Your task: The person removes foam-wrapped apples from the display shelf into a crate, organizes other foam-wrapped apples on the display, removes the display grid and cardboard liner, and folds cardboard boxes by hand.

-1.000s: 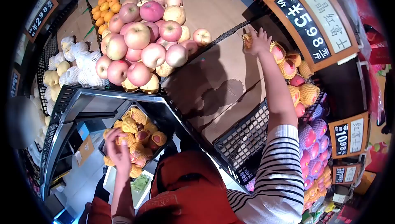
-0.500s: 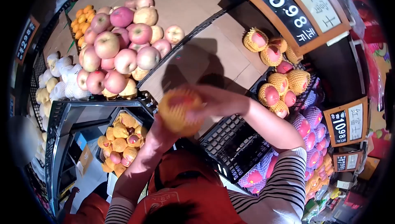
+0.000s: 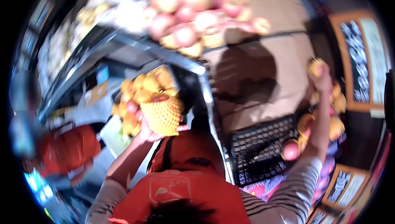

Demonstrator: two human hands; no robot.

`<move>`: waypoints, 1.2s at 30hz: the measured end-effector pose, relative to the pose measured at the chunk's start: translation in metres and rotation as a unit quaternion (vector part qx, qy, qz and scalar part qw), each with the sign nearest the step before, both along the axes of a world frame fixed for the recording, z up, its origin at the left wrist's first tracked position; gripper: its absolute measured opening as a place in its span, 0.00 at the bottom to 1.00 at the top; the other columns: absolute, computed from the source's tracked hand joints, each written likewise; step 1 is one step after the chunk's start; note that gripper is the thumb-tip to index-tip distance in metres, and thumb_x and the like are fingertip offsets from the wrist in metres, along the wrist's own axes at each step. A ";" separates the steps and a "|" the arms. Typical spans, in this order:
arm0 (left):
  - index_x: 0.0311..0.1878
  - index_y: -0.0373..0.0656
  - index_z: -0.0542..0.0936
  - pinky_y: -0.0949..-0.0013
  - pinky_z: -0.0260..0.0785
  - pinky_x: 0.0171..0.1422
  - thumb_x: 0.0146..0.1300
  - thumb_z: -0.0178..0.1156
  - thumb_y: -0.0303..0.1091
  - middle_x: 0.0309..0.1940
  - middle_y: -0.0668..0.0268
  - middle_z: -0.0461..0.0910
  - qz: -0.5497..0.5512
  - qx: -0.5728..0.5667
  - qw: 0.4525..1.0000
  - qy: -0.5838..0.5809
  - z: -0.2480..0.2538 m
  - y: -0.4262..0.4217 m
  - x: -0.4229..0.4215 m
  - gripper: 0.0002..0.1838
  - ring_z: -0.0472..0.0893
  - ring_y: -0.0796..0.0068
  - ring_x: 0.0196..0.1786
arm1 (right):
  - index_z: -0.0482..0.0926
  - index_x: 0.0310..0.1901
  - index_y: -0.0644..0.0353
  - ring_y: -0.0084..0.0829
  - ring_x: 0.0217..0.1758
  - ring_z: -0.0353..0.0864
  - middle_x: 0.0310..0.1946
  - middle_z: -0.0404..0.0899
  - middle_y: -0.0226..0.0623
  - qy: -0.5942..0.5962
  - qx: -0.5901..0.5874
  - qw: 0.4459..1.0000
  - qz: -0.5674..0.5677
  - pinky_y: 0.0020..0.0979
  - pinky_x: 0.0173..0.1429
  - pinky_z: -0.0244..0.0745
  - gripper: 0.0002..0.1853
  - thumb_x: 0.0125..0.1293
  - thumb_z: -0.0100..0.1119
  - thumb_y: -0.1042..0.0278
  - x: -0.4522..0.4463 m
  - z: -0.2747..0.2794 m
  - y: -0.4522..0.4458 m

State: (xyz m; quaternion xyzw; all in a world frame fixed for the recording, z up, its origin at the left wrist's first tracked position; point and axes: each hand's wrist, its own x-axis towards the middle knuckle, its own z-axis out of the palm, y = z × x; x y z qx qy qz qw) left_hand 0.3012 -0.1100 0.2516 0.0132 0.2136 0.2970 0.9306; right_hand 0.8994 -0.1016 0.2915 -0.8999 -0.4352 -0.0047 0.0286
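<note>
In my left hand [image 3: 149, 132] rests an apple in a yellow foam net [image 3: 162, 116], low on the left; the palm is beneath it and red skin shows at the net's opening. Stretched far to the right, my right hand [image 3: 324, 82] has its fingers around a smaller-looking netted apple [image 3: 316, 67] on the display. Motion blurs that hand, and part of its fruit is hidden. More netted apples [image 3: 336, 129] lie below my right hand, against my forearm. Behind the left hand's apple, a crate of netted apples [image 3: 150, 84] stands lower down.
Bare pink apples [image 3: 197, 1] are heaped on cardboard [image 3: 263, 100] at the top. A black plastic crate [image 3: 259, 145] lies in front of me. Price signs [image 3: 360, 59] line the right side. A person in red [image 3: 68, 150] is at the left.
My hands have parted: the left moved down and left with the netted apple, while the right let go of it and reached right to another. The view has turned.
</note>
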 end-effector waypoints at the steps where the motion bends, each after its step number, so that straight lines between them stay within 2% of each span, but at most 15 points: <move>1: 0.65 0.45 0.61 0.35 0.57 0.63 0.52 0.55 0.67 0.59 0.58 0.69 0.080 0.007 0.996 -0.047 -0.007 -0.013 -0.021 0.45 0.71 0.56 0.59 | 0.66 0.57 0.57 0.49 0.51 0.76 0.48 0.76 0.50 -0.036 0.043 0.997 0.045 0.43 0.55 0.70 0.42 0.40 0.72 0.48 -0.008 -0.002 0.002; 3: 0.64 0.50 0.63 0.41 0.62 0.60 0.50 0.57 0.64 0.59 0.62 0.69 0.108 0.083 0.979 0.150 -0.019 -0.034 -0.075 0.42 0.72 0.55 0.56 | 0.63 0.59 0.68 0.47 0.58 0.69 0.54 0.69 0.54 -0.058 0.156 0.980 0.109 0.39 0.62 0.63 0.45 0.44 0.73 0.48 -0.002 -0.023 -0.007; 7: 0.66 0.47 0.59 0.49 0.62 0.63 0.49 0.63 0.57 0.60 0.60 0.67 0.189 0.000 0.949 0.251 -0.059 -0.100 -0.191 0.44 0.69 0.60 0.60 | 0.52 0.65 0.70 0.33 0.64 0.60 0.61 0.61 0.44 0.307 0.230 0.923 0.036 0.31 0.68 0.53 0.44 0.55 0.67 0.57 -0.092 0.015 -0.037; 10: 0.65 0.45 0.59 0.54 0.63 0.64 0.53 0.61 0.52 0.59 0.59 0.68 0.226 -0.041 0.899 0.373 -0.060 -0.130 -0.227 0.40 0.70 0.60 0.60 | 0.49 0.68 0.64 0.38 0.67 0.59 0.64 0.59 0.42 0.575 0.245 0.780 0.014 0.38 0.71 0.51 0.55 0.43 0.75 0.54 -0.150 0.030 -0.073; 12: 0.65 0.43 0.59 0.55 0.63 0.63 0.57 0.59 0.47 0.58 0.59 0.68 0.253 -0.058 0.875 0.410 -0.074 -0.144 -0.243 0.36 0.70 0.60 0.60 | 0.50 0.67 0.62 0.40 0.67 0.59 0.63 0.59 0.42 0.742 0.162 0.649 0.041 0.42 0.70 0.57 0.59 0.36 0.78 0.55 -0.197 0.017 -0.074; 15: 0.64 0.42 0.59 0.56 0.59 0.66 0.59 0.58 0.45 0.58 0.60 0.69 0.260 -0.088 0.870 0.410 -0.106 -0.139 -0.255 0.33 0.69 0.63 0.61 | 0.53 0.65 0.61 0.37 0.59 0.68 0.57 0.65 0.40 0.758 -0.067 0.614 0.209 0.39 0.61 0.68 0.50 0.41 0.74 0.67 -0.350 0.009 -0.010; 17: 0.63 0.41 0.61 0.60 0.60 0.64 0.59 0.60 0.46 0.56 0.62 0.70 0.192 -0.093 0.860 0.463 -0.121 -0.125 -0.262 0.33 0.70 0.67 0.60 | 0.60 0.59 0.61 0.28 0.55 0.69 0.51 0.68 0.36 0.777 -0.145 0.586 0.181 0.31 0.58 0.68 0.42 0.43 0.74 0.70 -0.428 -0.027 0.010; 18: 0.63 0.41 0.62 0.60 0.60 0.64 0.58 0.60 0.47 0.55 0.63 0.71 0.170 -0.089 0.837 0.513 -0.122 -0.113 -0.259 0.34 0.70 0.67 0.59 | 0.60 0.58 0.59 0.27 0.55 0.68 0.51 0.68 0.35 0.771 -0.156 0.585 0.200 0.31 0.58 0.68 0.41 0.43 0.75 0.67 -0.453 -0.064 0.013; 20: 0.61 0.39 0.62 0.63 0.63 0.61 0.55 0.64 0.46 0.52 0.61 0.73 0.148 -0.053 0.788 0.595 -0.125 -0.092 -0.246 0.35 0.72 0.67 0.56 | 0.63 0.56 0.58 0.32 0.52 0.72 0.47 0.71 0.37 0.574 -0.114 0.732 0.348 0.33 0.55 0.69 0.43 0.37 0.77 0.56 -0.485 -0.155 0.019; 22: 0.56 0.33 0.63 0.68 0.71 0.52 0.50 0.70 0.39 0.47 0.58 0.75 0.224 0.052 0.777 0.586 -0.157 -0.076 -0.242 0.36 0.77 0.68 0.46 | 0.66 0.51 0.57 0.42 0.50 0.74 0.44 0.74 0.43 0.303 -0.196 0.864 0.351 0.37 0.53 0.70 0.40 0.35 0.76 0.56 -0.534 -0.163 0.041; 23: 0.54 0.33 0.65 0.68 0.72 0.50 0.49 0.70 0.36 0.45 0.59 0.76 0.218 0.088 0.757 0.609 -0.169 -0.066 -0.237 0.33 0.78 0.69 0.45 | 0.66 0.50 0.57 0.44 0.50 0.74 0.43 0.75 0.44 0.319 -0.157 0.881 0.313 0.39 0.53 0.70 0.38 0.36 0.76 0.58 -0.544 -0.178 0.049; 27: 0.53 0.38 0.67 0.62 0.71 0.49 0.42 0.71 0.42 0.40 0.53 0.79 0.126 0.311 0.557 0.760 -0.196 -0.032 -0.222 0.35 0.79 0.57 0.44 | 0.67 0.50 0.57 0.47 0.48 0.74 0.42 0.75 0.45 0.338 -0.016 0.908 0.248 0.41 0.52 0.70 0.35 0.38 0.74 0.63 -0.574 -0.248 0.060; 31: 0.57 0.43 0.67 0.53 0.67 0.51 0.40 0.70 0.46 0.44 0.51 0.77 0.028 0.319 0.480 0.817 -0.185 -0.004 -0.214 0.39 0.76 0.48 0.46 | 0.64 0.56 0.60 0.48 0.51 0.71 0.46 0.73 0.48 0.423 0.151 0.858 0.248 0.41 0.55 0.68 0.38 0.40 0.72 0.66 -0.582 -0.312 0.065; 33: 0.60 0.43 0.65 0.52 0.63 0.55 0.40 0.70 0.50 0.50 0.55 0.74 -0.070 0.300 0.442 0.842 -0.193 0.002 -0.218 0.43 0.72 0.51 0.51 | 0.52 0.66 0.58 0.56 0.67 0.52 0.63 0.54 0.60 0.407 0.093 0.867 0.273 0.45 0.68 0.52 0.49 0.42 0.71 0.66 -0.580 -0.345 0.054; 36: 0.63 0.44 0.63 0.50 0.57 0.60 0.42 0.68 0.55 0.56 0.58 0.69 -0.133 0.352 0.391 0.840 -0.194 0.001 -0.218 0.46 0.67 0.55 0.57 | 0.41 0.70 0.51 0.57 0.71 0.42 0.67 0.41 0.62 0.412 -0.005 0.873 0.260 0.58 0.68 0.44 0.55 0.44 0.69 0.59 -0.580 -0.320 0.045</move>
